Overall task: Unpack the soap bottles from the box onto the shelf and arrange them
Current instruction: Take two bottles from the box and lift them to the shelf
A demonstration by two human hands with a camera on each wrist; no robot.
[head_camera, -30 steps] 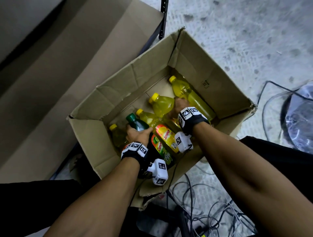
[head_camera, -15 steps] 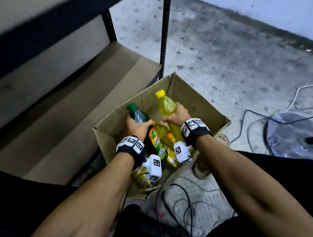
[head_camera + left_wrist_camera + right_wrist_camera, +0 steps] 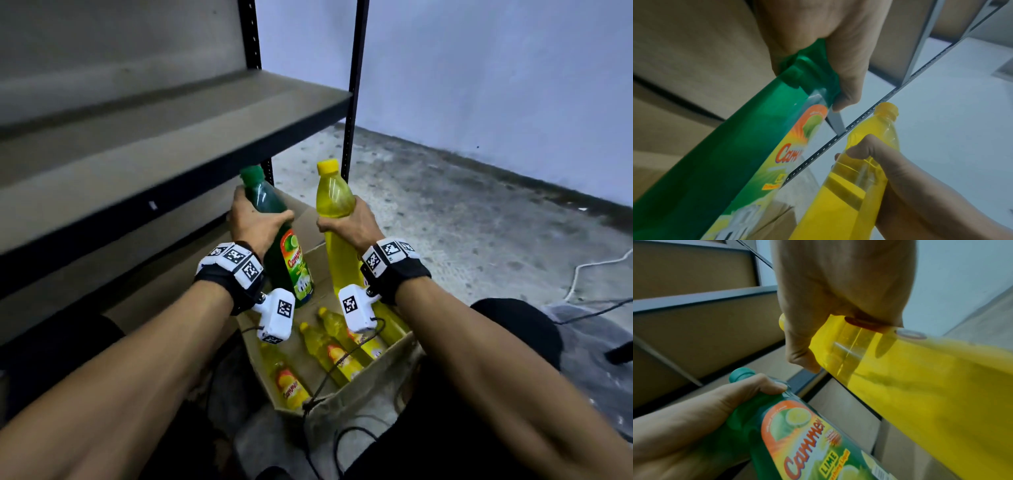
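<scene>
My left hand grips a green soap bottle by its shoulder, cap up and leaning left; the same green bottle fills the left wrist view. My right hand grips a yellow soap bottle at its neck, held upright beside the green one; the yellow bottle crosses the right wrist view. Both bottles hang above the open cardboard box, in front of the grey shelf board. Three yellow bottles lie on the box floor.
The shelf's black uprights stand just behind the bottles. A lower shelf board lies to the left of the box. Cables trail over the box's near wall and across the concrete floor on the right.
Both hands have lifted their bottles out of the box and up to the level of the shelf board. The head view has tilted up toward the shelf and wall.
</scene>
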